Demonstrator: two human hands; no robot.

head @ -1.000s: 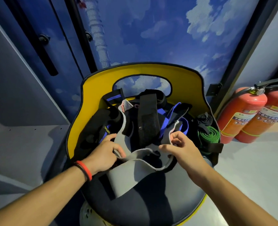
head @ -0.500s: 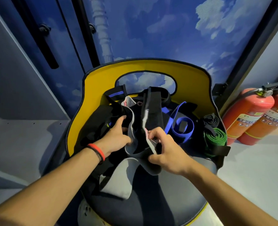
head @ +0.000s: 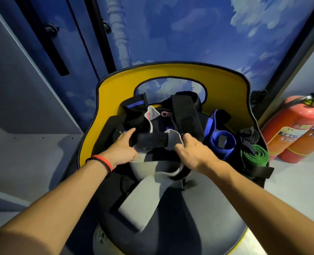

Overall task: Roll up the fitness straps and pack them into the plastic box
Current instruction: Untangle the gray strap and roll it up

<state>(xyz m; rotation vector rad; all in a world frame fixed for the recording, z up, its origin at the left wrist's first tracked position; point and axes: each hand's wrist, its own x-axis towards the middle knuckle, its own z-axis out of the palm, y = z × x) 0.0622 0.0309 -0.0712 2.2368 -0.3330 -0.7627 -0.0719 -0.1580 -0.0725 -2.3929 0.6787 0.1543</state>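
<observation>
**Hands gripping a grey strap on a chair seat**

A wide, soft grey strap (head: pixel 148 190) lies among tangled black and blue straps on a yellow-backed chair (head: pixel 171 74). The left hand (head: pixel 122 150) and right hand (head: pixel 193 153) each pinch its folded upper edge. Beside them sits a rolled green strap (head: pixel 255 156). Pink lettering on one strap is unreadable.

Bare forearms, red-and-black wristband (head: pixel 102 162) on the left wrist
</observation>
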